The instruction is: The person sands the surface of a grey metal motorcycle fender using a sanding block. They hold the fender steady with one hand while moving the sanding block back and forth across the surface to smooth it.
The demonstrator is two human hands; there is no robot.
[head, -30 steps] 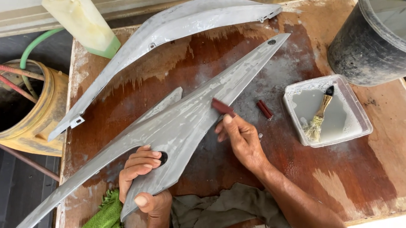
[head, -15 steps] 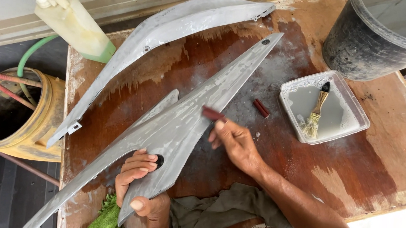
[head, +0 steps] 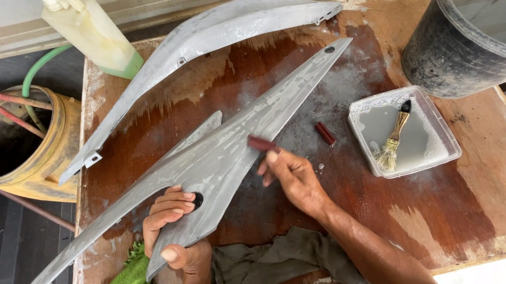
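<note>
A long grey pointed body panel (head: 228,152) lies diagonally across the wet brown wooden table (head: 437,220). My left hand (head: 175,231) grips the panel's lower edge, thumb on top and fingers curled under near a black hole. My right hand (head: 292,177) presses a small dark red folded piece of sandpaper (head: 262,144) against the panel's middle. A second, curved grey panel (head: 206,44) rests on the table behind it.
Another dark red sandpaper piece (head: 325,134) lies beside a white square tray (head: 438,122) of cloudy water holding a brush (head: 392,140). A black bucket (head: 467,50) stands back right. A pale squeeze bottle (head: 91,30), a yellow bucket (head: 15,149) with hoses, a grey rag (head: 274,262) and green cloth (head: 131,276) surround the table.
My right hand has slid the sandpaper down and left along the panel. My left hand keeps its grip on the lower edge.
</note>
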